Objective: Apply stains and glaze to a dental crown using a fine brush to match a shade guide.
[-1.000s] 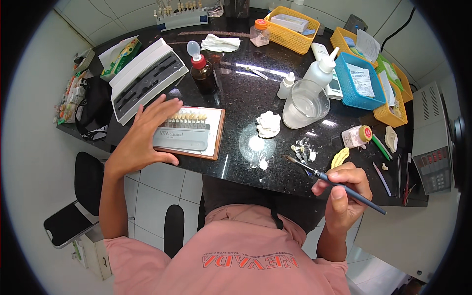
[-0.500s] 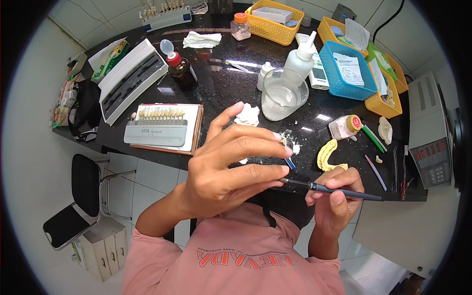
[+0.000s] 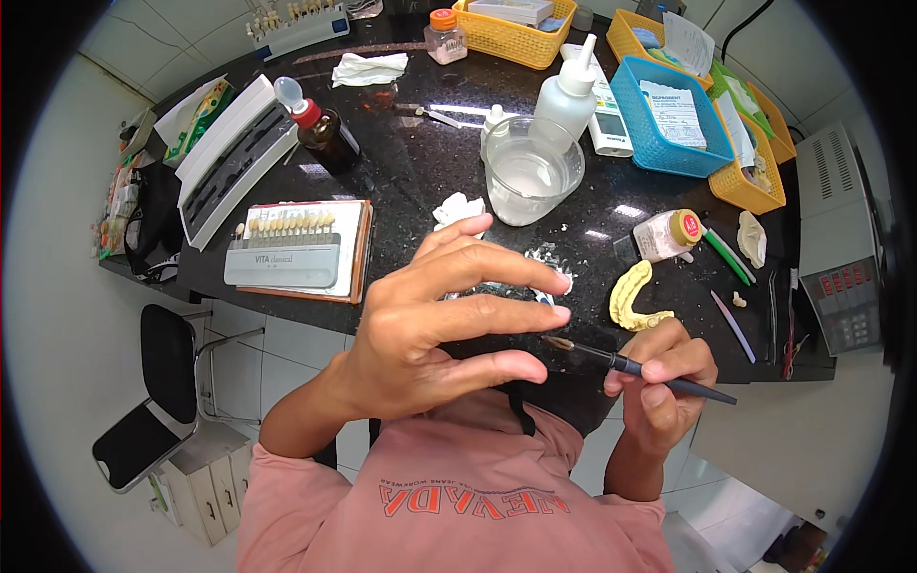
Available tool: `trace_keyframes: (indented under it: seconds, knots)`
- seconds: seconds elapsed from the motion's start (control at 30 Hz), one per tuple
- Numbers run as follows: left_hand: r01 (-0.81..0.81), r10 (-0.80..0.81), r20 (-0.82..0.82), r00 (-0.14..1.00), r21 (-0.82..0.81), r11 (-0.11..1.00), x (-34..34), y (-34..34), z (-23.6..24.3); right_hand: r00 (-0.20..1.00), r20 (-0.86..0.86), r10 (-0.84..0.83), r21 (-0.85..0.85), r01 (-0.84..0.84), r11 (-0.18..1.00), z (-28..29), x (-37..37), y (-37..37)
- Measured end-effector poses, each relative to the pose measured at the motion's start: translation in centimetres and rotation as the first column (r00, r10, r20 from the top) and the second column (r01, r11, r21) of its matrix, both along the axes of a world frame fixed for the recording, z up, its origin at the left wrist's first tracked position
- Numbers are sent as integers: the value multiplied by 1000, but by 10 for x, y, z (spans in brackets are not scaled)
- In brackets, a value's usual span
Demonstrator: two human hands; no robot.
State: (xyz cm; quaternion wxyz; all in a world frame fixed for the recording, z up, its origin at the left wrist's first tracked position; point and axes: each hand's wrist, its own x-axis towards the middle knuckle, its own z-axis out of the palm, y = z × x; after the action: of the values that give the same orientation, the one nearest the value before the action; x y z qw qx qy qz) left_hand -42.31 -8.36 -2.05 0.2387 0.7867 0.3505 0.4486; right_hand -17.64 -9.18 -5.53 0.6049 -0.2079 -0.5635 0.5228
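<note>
My right hand (image 3: pixel 664 382) grips a slim dark-handled brush (image 3: pixel 626 365) between thumb and fingers. Its brown bristle tip (image 3: pixel 559 342) points left, into the gap between the thumb and fingers of my left hand (image 3: pixel 435 320). That left hand is open, fingers spread, apart from the brush. A small blue and white piece (image 3: pixel 544 298) shows behind its fingertips; whether they touch it I cannot tell. White crumbs (image 3: pixel 564 277) lie scattered just beyond. Nearest my right hand, a yellow dental arch model (image 3: pixel 626 296) rests on the black table.
A glass beaker of liquid (image 3: pixel 533 181) stands mid-table beside a white squeeze bottle (image 3: pixel 568 95). A tooth shade guide (image 3: pixel 282 263) and brown dropper bottle (image 3: pixel 330 138) sit left. At right are a pink powder jar (image 3: pixel 666 234), blue basket (image 3: pixel 669 158) and control box (image 3: pixel 845 286).
My left thumb and fingers have parted, leaving the brush tip uncovered. The right hand still holds the brush. Table objects appear shifted left as the view turned slightly.
</note>
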Motion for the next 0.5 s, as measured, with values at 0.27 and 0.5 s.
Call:
trace_keyframes:
  seconds: [0.27,0.5]
  knots:
    - [66,-68,64,996,30,997,4,4,2,996,78,37,39,-40,998,4,1,1]
    - [-7,9,122,992,-13,1000,-12,1,-11,999,35,30,24,-31,999,1,10,1]
